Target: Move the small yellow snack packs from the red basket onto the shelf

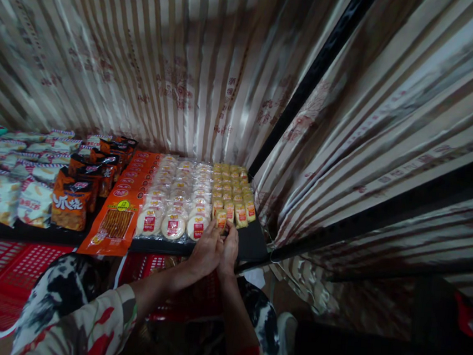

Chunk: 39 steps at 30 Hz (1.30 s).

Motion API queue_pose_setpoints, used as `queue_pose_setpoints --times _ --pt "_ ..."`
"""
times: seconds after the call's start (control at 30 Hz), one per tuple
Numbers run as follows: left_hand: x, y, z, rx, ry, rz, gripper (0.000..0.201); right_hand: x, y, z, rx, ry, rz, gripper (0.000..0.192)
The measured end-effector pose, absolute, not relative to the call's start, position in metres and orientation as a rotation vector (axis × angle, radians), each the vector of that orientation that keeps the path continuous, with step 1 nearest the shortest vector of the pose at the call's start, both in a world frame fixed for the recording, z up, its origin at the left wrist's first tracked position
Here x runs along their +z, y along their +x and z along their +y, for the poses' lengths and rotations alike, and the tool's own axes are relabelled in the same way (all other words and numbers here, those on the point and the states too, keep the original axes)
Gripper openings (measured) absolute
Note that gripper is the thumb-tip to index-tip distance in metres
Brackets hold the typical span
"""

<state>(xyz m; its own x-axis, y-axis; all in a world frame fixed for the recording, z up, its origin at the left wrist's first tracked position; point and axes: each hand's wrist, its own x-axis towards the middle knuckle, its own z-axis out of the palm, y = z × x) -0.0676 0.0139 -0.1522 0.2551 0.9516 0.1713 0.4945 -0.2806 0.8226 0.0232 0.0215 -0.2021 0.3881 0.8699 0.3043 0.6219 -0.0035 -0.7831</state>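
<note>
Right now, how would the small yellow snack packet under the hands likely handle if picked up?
The yellow snack packet looks small and probably light. Its glossy wrapper may be slippery. Both hands, left hand and right hand, touch it; neighbours packed tightly might shift.

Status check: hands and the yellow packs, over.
Both hands together, left hand, right hand. Fingertips on front yellow packs at shelf edge. Round cakes just left.

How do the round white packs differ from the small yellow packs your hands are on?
The round white packs are bigger discs with red labels; the small yellow packs are narrow and stand upright. Both hands touch the yellow front row; the white ones lie untouched. Both fill neat rows on the black shelf.
</note>
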Motion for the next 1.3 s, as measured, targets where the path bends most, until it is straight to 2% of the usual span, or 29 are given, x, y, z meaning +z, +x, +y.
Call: queue_pose_setpoints --times 0.57,0.97,1.3 --pt "-0.149 -0.065 0.007 0.847 1.905 1.299 0.047 -0.195 0.022 0.013 0.395 -1.602 -1.313 0.035" --pt "-0.167 -0.066 0.011 0.856 1.96 1.237 0.046 -0.201 0.024 0.018 0.266 -1.644 -1.424 0.028" --pt "-0.162 -0.066 0.011 0.767 2.017 1.232 0.048 -0.2 0.023 0.019 0.271 -1.64 -1.395 0.027"
